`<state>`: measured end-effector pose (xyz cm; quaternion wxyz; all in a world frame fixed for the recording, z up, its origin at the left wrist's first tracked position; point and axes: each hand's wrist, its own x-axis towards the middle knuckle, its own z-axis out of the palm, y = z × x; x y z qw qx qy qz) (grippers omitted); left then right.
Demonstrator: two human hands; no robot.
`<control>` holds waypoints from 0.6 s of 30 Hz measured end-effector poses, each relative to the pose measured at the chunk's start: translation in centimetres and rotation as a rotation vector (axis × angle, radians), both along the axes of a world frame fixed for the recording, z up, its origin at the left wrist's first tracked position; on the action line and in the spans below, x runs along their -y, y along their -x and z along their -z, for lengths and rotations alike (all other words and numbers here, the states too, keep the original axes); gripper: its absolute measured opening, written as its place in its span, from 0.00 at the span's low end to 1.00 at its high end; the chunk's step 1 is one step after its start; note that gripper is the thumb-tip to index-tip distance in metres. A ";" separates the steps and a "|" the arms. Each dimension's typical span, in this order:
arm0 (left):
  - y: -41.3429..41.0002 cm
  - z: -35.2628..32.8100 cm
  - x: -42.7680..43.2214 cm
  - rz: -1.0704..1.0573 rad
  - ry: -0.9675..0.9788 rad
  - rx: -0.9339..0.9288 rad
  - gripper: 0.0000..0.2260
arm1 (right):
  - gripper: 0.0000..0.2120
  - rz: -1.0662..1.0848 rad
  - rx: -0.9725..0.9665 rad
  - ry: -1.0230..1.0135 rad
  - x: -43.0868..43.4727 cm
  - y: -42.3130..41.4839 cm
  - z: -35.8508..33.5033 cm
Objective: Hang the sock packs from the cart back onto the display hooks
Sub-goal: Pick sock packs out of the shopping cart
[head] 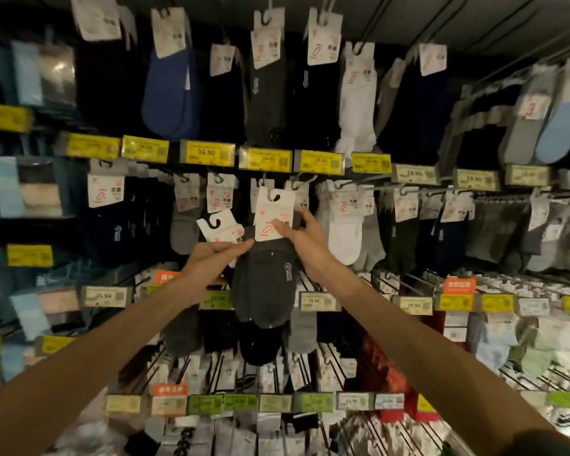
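Grey pack hangs upright, card end up just below a hook, pinched by the right hand. Left hand grips a second pack, card tilted left, its socks hidden.

Hands: two, the left hand and the right hand.
Sock packs in hand: two, a dark grey pack and a tilted-card pack, one per hand.
Price rails across the display: three.
Bright yellow labels along the upper rail's middle: six.
Orange tags: three, two in the display's left half and one towards its right edge.
Hung packs: too blurred to count.
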<state>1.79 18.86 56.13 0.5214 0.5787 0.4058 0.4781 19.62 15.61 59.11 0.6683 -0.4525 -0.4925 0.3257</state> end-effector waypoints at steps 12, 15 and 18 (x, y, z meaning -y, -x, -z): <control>0.8 -4.2 -3.6 -0.100 -0.058 -0.052 0.07 | 0.13 -0.034 -0.087 -0.069 -4.5 1.8 -3.2; 1.0 -3.8 -3.7 -0.078 -0.046 -0.060 0.07 | 0.14 -0.058 -0.067 -0.125 -4.7 1.7 -2.9; 1.1 -3.7 -4.0 -0.061 -0.059 -0.042 0.08 | 0.15 -0.082 -0.050 -0.182 -5.1 1.4 -2.8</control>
